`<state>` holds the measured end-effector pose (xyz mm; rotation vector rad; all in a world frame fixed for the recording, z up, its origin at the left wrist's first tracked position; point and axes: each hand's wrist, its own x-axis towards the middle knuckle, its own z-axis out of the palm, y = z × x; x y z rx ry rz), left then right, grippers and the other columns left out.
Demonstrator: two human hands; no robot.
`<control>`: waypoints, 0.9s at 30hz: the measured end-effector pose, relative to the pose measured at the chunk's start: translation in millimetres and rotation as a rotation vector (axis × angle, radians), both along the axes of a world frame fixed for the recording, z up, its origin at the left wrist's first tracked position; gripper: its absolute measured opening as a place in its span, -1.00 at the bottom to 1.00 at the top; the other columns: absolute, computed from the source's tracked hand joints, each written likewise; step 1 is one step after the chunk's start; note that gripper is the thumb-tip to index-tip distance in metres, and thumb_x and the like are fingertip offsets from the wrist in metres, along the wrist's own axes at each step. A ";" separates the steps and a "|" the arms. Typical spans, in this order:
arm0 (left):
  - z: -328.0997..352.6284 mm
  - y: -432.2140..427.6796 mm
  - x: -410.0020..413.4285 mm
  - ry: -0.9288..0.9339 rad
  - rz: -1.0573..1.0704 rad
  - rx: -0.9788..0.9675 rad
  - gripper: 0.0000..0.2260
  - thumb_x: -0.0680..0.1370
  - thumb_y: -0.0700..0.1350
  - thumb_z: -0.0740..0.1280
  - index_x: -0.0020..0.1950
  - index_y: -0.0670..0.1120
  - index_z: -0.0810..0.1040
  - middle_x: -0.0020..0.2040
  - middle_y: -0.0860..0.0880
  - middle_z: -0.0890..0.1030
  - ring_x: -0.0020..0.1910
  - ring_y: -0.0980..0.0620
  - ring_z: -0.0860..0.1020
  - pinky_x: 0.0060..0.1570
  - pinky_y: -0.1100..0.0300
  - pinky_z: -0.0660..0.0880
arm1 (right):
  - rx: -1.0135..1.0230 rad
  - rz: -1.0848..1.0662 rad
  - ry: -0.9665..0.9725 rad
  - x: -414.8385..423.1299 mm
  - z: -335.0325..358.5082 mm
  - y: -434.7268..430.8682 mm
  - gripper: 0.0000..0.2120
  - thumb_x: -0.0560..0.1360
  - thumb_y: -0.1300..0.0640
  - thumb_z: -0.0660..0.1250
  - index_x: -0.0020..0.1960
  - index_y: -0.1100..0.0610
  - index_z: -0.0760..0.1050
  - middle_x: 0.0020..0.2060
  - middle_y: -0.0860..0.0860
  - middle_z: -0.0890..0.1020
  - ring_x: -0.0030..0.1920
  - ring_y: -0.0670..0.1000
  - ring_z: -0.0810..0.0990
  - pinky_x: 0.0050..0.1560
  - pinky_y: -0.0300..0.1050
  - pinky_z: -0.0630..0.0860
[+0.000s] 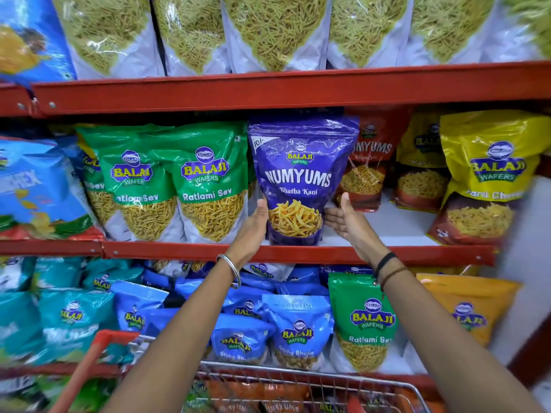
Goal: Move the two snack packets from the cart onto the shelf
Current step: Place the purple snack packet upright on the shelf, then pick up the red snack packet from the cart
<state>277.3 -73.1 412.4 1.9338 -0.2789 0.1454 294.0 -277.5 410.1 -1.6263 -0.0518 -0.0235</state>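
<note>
A purple Numyums snack packet (301, 174) stands upright on the middle shelf (393, 225), between green Ratlami Sev packets and a red Numyums packet (368, 162). My left hand (253, 222) grips the purple packet's lower left side, thumb on the front edge and fingers hidden behind it. My right hand (346, 219) is open beside the packet's lower right side, palm facing it, fingertips at or just off its edge. At the bottom of the view the wire cart (298, 372) holds orange-red packets (256, 393), partly cut off.
Green Ratlami Sev packets (208, 186) crowd the shelf to the left. Yellow packets (489, 171) stand at the right, with bare white shelf between them and my right hand. Blue packets (298, 332) fill the lower shelf. The cart's red handle (98, 347) rises at lower left.
</note>
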 end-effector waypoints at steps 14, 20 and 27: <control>-114.3 -43.1 -123.1 -0.093 -0.086 -0.135 -0.69 0.54 -0.01 0.11 0.24 -0.04 0.44 0.22 0.06 0.51 0.09 0.37 0.47 0.09 0.54 0.33 | -0.003 -0.126 0.019 -185.4 -126.4 -37.7 -0.59 0.54 -0.09 0.02 0.16 0.11 0.49 0.10 0.05 0.60 0.13 -0.10 0.57 0.22 -0.19 0.46; -226.2 -62.3 -155.3 0.214 -0.161 -0.073 -0.76 0.52 -0.06 0.22 0.17 -0.02 0.44 0.14 0.04 0.57 0.09 0.30 0.51 0.10 0.29 0.46 | -0.308 -0.316 0.201 -282.6 -243.5 -75.6 -0.77 0.54 -0.06 0.13 0.12 -0.07 0.47 0.14 0.02 0.58 0.17 -0.08 0.49 0.32 -0.07 0.36; -326.2 -108.9 -155.5 0.657 -0.328 0.192 -0.48 0.51 -0.15 0.25 0.42 -0.04 0.12 0.44 -0.09 0.27 0.41 -0.03 0.28 0.34 0.00 0.36 | -0.410 -0.116 0.576 -319.3 -313.6 -99.8 -0.18 0.31 -0.31 0.29 0.44 -0.01 0.10 0.31 -0.10 0.31 0.28 -0.07 0.32 0.23 -0.18 0.32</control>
